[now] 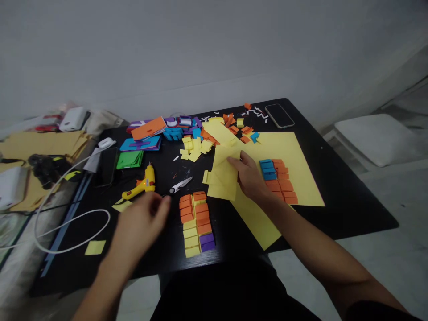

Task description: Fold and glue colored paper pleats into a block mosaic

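Note:
My right hand (250,177) rests on a folded yellow paper piece (223,176), pinching its upper edge between thumb and fingers over the black table (334,178). My left hand (143,223) hovers low near the handles of the scissors (180,184), blurred by motion, so its fingers are unclear. The yellow glue gun (140,186) lies just beyond it. Rows of small folded orange, yellow and purple paper pieces (196,223) lie between my hands. More orange and blue folded pieces (279,178) sit on a large yellow sheet (301,156) right of my right hand.
A heap of coloured paper and scraps (174,131) fills the table's back. A phone (279,115) lies at the far right corner. A white cable (73,223) loops at the left by a charger (106,142). A small yellow square (95,247) lies front left. A white cushion (377,138) sits on the floor.

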Demonstrator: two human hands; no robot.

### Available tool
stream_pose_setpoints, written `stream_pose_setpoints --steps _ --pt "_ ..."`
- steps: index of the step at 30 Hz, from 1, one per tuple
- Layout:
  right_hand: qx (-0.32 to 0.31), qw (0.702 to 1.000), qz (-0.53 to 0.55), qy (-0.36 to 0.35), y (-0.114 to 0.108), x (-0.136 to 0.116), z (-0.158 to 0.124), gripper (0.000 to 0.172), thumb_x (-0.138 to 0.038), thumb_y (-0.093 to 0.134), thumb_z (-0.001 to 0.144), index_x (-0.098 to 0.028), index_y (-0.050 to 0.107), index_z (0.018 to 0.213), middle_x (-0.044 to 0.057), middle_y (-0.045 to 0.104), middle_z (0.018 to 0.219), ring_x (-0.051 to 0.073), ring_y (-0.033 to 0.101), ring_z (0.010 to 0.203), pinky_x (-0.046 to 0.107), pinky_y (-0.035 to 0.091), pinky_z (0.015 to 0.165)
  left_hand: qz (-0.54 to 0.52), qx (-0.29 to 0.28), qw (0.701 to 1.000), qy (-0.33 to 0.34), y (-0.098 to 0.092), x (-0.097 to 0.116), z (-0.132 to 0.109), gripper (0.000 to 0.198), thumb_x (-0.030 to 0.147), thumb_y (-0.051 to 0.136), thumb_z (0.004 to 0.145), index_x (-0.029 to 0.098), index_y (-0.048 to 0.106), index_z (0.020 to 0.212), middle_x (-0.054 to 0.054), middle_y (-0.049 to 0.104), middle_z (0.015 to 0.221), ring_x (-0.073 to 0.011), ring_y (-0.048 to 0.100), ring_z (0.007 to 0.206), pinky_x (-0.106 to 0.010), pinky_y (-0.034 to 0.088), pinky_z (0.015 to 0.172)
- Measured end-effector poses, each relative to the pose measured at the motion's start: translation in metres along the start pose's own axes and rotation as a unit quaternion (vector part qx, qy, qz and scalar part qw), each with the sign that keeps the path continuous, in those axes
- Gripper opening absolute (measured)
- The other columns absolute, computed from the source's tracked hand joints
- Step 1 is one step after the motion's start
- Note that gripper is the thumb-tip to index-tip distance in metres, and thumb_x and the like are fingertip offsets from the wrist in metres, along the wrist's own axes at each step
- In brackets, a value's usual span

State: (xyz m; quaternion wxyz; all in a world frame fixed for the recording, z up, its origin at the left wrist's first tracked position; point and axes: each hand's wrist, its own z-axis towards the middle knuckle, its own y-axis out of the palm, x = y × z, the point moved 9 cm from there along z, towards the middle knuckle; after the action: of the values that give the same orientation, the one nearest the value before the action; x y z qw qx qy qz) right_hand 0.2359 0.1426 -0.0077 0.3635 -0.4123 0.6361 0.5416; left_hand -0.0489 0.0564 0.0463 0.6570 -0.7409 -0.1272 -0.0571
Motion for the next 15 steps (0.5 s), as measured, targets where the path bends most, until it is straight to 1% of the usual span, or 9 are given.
stream_pose_setpoints --steps 1,2,3,5,7,8,10,13,15 --pt "-0.003 1.000 -0.009 -0.005 0.000 -0.003 0.000 0.029 -0.040 0.079 0.078 -0.025 0.065 0.098 0.004 0.079 0.100 0.028 0.075 0.097 0.043 0.063 0.084 0.013 -0.061 0.998 -0.010 0.019 0.013 -0.012 0.051 0.068 0.039 0.099 0.023 0.063 0.090 -0.007 0.072 0.084 -0.0293 0.071 0.077 -0.039 0.050 0.072" --pt "-0.005 1.000 -0.017 -0.011 0.000 -0.006 -0.001 0.028 -0.040 0.078 0.078 -0.025 0.065 0.098 0.004 0.079 0.100 0.028 0.075 0.099 0.044 0.062 0.085 0.035 -0.101 0.994 -0.020 0.035 0.024 -0.021 0.055 0.073 0.039 0.098 0.023 0.062 0.088 -0.008 0.072 0.085 -0.0309 0.072 0.078 -0.039 0.049 0.070" --pt "-0.006 1.000 -0.024 -0.017 0.000 -0.009 -0.001 0.028 -0.041 0.078 0.079 -0.025 0.065 0.097 0.005 0.078 0.101 0.028 0.074 0.100 0.044 0.062 0.086 0.058 -0.115 0.991 -0.035 0.047 0.031 -0.028 0.057 0.075 0.041 0.096 0.022 0.060 0.089 -0.011 0.073 0.091 -0.0333 0.073 0.082 -0.039 0.049 0.069" --pt "-0.007 0.999 -0.044 -0.029 -0.001 -0.015 -0.002 0.027 -0.041 0.077 0.081 -0.025 0.065 0.098 0.005 0.078 0.101 0.028 0.073 0.101 0.044 0.061 0.086 0.063 -0.098 0.993 -0.038 0.061 0.043 -0.033 0.056 0.074 0.051 0.093 0.019 0.059 0.095 -0.016 0.071 0.105 -0.0372 0.073 0.095 -0.039 0.049 0.068" --pt "-0.008 0.997 -0.069 -0.039 -0.002 -0.017 -0.002 0.026 -0.041 0.076 0.082 -0.025 0.064 0.098 0.005 0.077 0.099 0.027 0.072 0.099 0.043 0.061 0.085 0.027 -0.070 0.997 -0.028 0.068 0.047 -0.033 0.050 0.068 0.061 0.090 0.019 0.056 0.097 -0.016 0.069 0.107 -0.0383 0.072 0.101 -0.039 0.050 0.069" --pt "-0.008 0.996 -0.081 -0.043 -0.003 -0.018 -0.002 0.025 -0.042 0.075 0.083 -0.025 0.064 0.098 0.004 0.076 0.097 0.027 0.072 0.097 0.043 0.060 0.085 -0.006 -0.052 0.998 -0.021 0.069 0.046 -0.032 0.046 0.065 0.064 0.089 0.020 0.055 0.097 -0.015 0.069 0.105 -0.0375 0.072 0.100 -0.039 0.051 0.070" --pt "-0.007 0.994 -0.101 -0.050 -0.003 -0.018 -0.001 0.024 -0.042 0.074 0.083 -0.025 0.064 0.097 0.003 0.074 0.095 0.025 0.070 0.093 0.042 0.059 0.083 -0.090 -0.017 0.996 -0.015 0.067 0.041 -0.031 0.042 0.060 0.068 0.087 0.022 0.053 0.096 -0.010 0.069 0.099 -0.0342 0.072 0.092 -0.040 0.051 0.070" --pt "-0.013 0.990 -0.125 -0.058 -0.002 -0.015 -0.001 0.023 -0.042 0.073 0.084 -0.025 0.064 0.096 0.001 0.071 0.090 0.024 0.067 0.090 0.039 0.058 0.078 -0.238 0.005 0.971 -0.032 0.066 0.027 -0.030 0.042 0.057 0.072 0.087 0.024 0.050 0.100 -0.005 0.071 0.090 -0.0287 0.073 0.077 -0.039 0.053 0.069" --pt "-0.018 0.988 -0.140 -0.063 0.000 -0.013 -0.003 0.021 -0.041 0.074 0.084 -0.026 0.063 0.093 0.000 0.068 0.086 0.022 0.064 0.086 0.036 0.056 0.074 -0.366 0.006 0.929 -0.046 0.067 0.019 -0.029 0.048 0.054 0.079 0.083 0.025 0.048 0.104 -0.004 0.074 0.092 -0.0268 0.075 0.077 -0.038 0.057 0.070"
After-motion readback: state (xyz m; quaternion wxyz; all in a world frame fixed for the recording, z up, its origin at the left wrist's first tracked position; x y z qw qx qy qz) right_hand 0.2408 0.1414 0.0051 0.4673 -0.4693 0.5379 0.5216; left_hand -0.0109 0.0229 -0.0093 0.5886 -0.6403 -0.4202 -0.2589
